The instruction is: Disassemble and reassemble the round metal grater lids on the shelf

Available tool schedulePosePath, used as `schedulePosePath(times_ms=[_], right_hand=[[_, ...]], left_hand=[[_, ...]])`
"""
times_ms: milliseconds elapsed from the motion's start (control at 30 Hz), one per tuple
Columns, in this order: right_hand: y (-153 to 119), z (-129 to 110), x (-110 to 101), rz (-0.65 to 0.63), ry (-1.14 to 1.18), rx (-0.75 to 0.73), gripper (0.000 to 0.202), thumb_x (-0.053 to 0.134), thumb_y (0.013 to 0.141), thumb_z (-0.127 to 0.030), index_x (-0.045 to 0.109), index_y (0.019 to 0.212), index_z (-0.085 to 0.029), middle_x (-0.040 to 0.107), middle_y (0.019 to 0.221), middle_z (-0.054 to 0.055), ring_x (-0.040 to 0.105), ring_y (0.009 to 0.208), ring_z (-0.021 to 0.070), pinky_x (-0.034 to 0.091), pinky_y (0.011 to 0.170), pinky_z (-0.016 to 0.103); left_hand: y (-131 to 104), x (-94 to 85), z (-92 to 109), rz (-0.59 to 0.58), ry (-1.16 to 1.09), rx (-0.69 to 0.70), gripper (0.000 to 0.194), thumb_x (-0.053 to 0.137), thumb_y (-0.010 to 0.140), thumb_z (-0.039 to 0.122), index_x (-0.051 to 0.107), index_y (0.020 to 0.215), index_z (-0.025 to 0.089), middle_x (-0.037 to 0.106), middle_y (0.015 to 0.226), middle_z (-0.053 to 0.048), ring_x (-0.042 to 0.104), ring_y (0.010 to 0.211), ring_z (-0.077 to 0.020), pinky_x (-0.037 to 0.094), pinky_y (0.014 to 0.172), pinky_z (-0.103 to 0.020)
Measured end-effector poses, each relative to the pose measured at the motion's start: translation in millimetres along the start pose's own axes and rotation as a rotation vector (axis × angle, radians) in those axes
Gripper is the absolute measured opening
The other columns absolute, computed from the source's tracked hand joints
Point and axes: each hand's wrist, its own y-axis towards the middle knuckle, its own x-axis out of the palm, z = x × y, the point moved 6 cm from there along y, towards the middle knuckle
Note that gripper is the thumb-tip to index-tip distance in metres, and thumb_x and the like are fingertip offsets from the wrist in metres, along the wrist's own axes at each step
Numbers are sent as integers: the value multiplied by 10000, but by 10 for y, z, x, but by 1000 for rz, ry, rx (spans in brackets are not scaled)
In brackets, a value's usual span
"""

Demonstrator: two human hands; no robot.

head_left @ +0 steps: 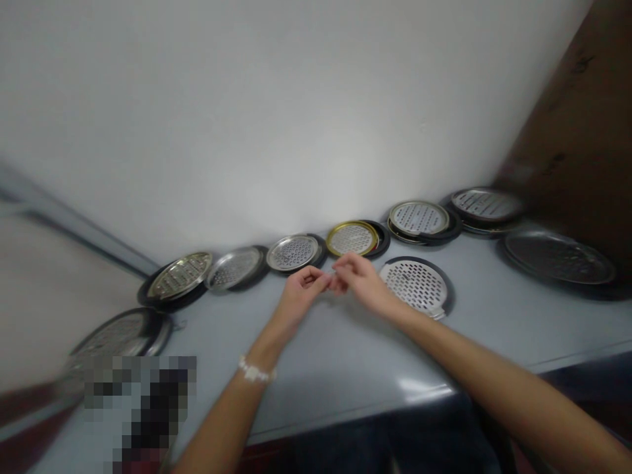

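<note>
My left hand and my right hand meet above the middle of the grey table. The fingers of both are pinched, with a small, pale, see-through item between them, too blurred to name. Just right of my right hand, a round perforated metal disc with a dark rim lies on the table, partly behind the wrist. Behind my hands sits a gold-rimmed perforated disc on a black ring. Left of it rests a silver perforated disc.
More round grater-like discs line the wall: two at left, one nearer front left, stacks at right, and a dark one far right. A brown board stands right. The table's front edge is near me.
</note>
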Motion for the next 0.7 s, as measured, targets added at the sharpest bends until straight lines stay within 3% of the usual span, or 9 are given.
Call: schedulePosePath(times_ms=[100, 167, 267, 333, 400, 467, 567, 633, 700], right_hand=[[61, 129, -2, -32, 218, 170, 168, 590, 817, -335, 503, 897, -216, 680, 657, -1, 624, 556, 157, 469, 577, 279], [45, 119, -17, -16, 154, 158, 124, 561, 833, -307, 499, 892, -217, 668, 644, -4, 612, 550, 157, 461, 575, 277], [-57, -56, -15, 33, -283, -76, 29, 487, 890, -231, 513, 898, -220, 664, 692, 13, 612, 624, 175, 438, 620, 287], [-144, -152, 68, -13, -598, -219, 76, 483, 897, -177, 541, 934, -210, 687, 787, 53, 628, 715, 200, 419, 664, 300], [-187, -177, 122, -57, -738, -262, 108, 476, 909, -155, 554, 968, -200, 694, 838, 75, 633, 749, 210, 406, 678, 303], [-169, -179, 94, -19, -698, -234, 104, 457, 934, -162, 553, 952, -201, 684, 805, 56, 627, 718, 194, 402, 662, 289], [-85, -132, 14, 54, -461, -127, 88, 471, 934, -178, 540, 888, -208, 642, 687, -2, 612, 637, 160, 417, 618, 258], [-36, -69, 4, 35, -309, -37, 71, 494, 914, -177, 534, 864, -209, 605, 610, -37, 603, 581, 146, 429, 584, 241], [-18, -22, 14, 2, -242, 24, 68, 503, 908, -180, 531, 853, -208, 588, 575, -52, 593, 544, 138, 430, 561, 234]], left_hand=[[-6, 24, 16, -30, -27, 0, 274, 756, 795, 416, 677, 831, 156, 712, 792, -27, 652, 766, -155, 512, 787, -288], [-7, 36, 14, -39, -8, 9, 269, 758, 794, 408, 676, 811, 152, 707, 782, -29, 650, 768, -157, 509, 790, -289], [3, 26, -32, -27, 36, 7, 255, 764, 778, 390, 667, 779, 154, 706, 769, -29, 652, 760, -164, 509, 782, -297], [15, 4, -68, -9, 66, 10, 246, 773, 758, 376, 659, 766, 159, 704, 763, -26, 651, 742, -168, 509, 756, -297], [26, -18, -83, 11, 103, 25, 240, 773, 750, 365, 649, 762, 161, 697, 756, -26, 649, 728, -169, 510, 737, -297], [28, -32, -68, 34, 135, 51, 239, 767, 755, 359, 636, 789, 161, 691, 775, -29, 653, 738, -171, 519, 736, -298], [8, -20, 9, 59, 165, 120, 280, 777, 749, 335, 626, 911, 164, 693, 920, -51, 670, 872, -188, 538, 778, -298], [-11, 32, 47, 9, 185, 147, 293, 765, 767, 324, 631, 972, 163, 696, 997, -67, 671, 937, -195, 541, 814, -302], [-24, 87, 47, -64, 210, 138, 230, 715, 818, 327, 644, 952, 154, 714, 943, -66, 680, 874, -186, 538, 801, -303]])
